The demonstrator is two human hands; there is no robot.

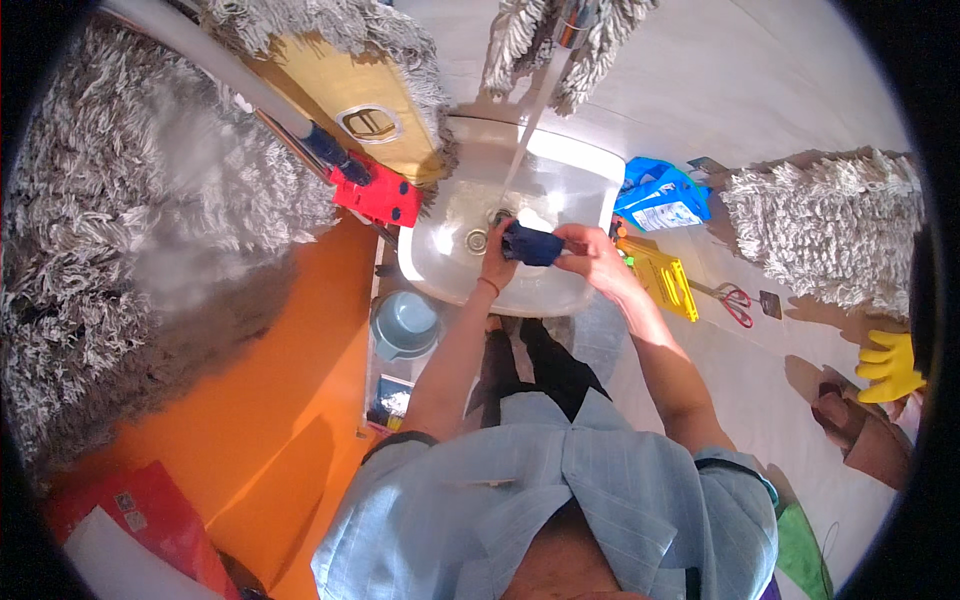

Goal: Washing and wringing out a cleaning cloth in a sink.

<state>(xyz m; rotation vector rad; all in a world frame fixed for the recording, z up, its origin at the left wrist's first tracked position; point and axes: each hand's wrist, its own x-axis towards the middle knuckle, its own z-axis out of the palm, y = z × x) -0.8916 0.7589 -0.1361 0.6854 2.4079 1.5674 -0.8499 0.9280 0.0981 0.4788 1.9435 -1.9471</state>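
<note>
A dark blue cloth item [532,244] is held over the white sink basin [435,281]. Its left end is in the fingers of my left hand [498,259], which has a thin reddish band at the wrist. At the other end, the fingers and thumb of my right hand [592,259] pinch the cloth. From the metal tap [576,22] at the top, a pale stream of water [536,116] runs down into the basin, just beyond my left fingertips. The round drain [477,241] shows left of my left hand. What lies inside the cloth, if anything, is hidden.
Shaggy grey mop pads [825,232] hang around the sink. A red mop head [379,193] on a pole leans at the left rim. Right of the basin are a blue packet [664,195], a yellow plastic holder [664,277] and red-handled scissors [737,304]. A grey-blue bucket [405,326] stands below left.
</note>
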